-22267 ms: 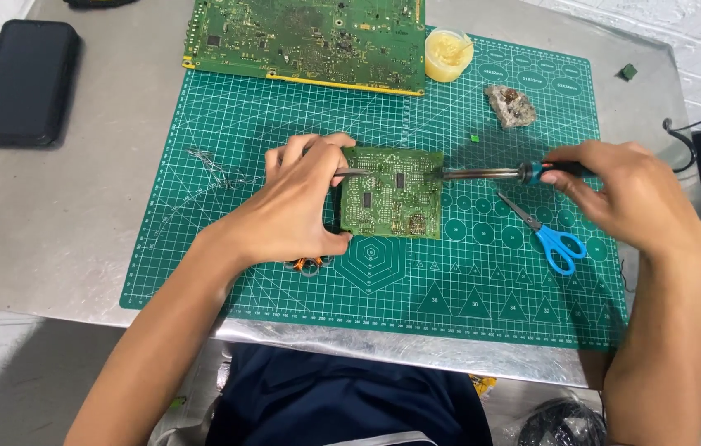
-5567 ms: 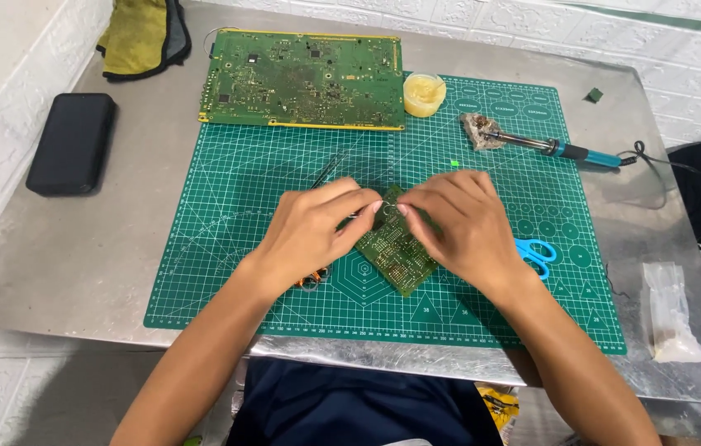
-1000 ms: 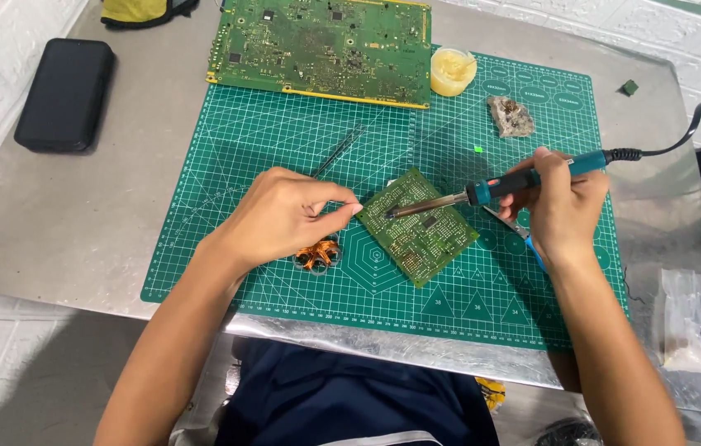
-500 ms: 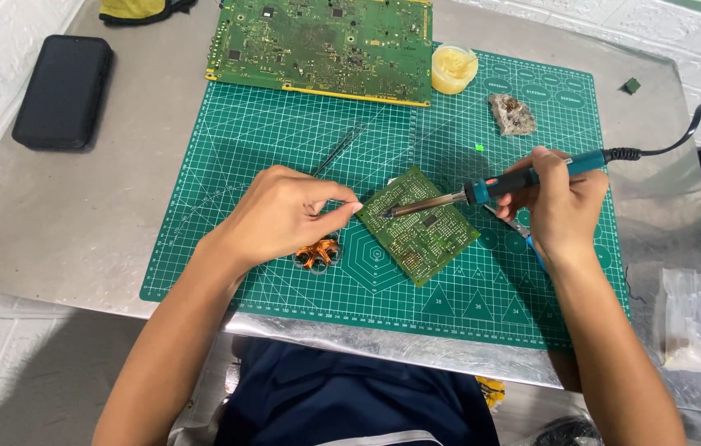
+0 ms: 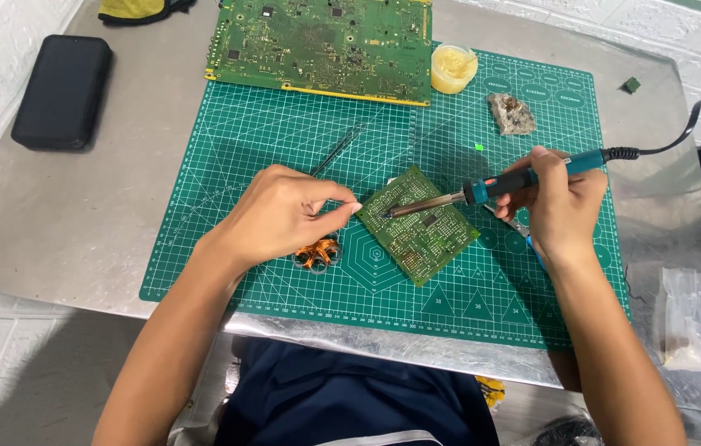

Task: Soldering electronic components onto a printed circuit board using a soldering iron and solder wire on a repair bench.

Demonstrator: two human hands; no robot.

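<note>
Small circuit board [image 5: 419, 225] lies mid cutting mat [image 5: 284, 149]. Left hand [image 5: 280, 215], fingers pinched shut, steadies board's left edge. Right hand [image 5: 561, 206] grasps soldering iron [image 5: 491, 187] pen-style w/ tip on board for fine control.

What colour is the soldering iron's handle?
Teal-blue with an orange ring, on the soldering iron in the right hand; head view.

Metal table [image 5: 102, 239] with green cutting mat [image 5: 284, 149], black case [image 5: 63, 91], clear plastic bag [image 5: 685, 318] on top
</note>
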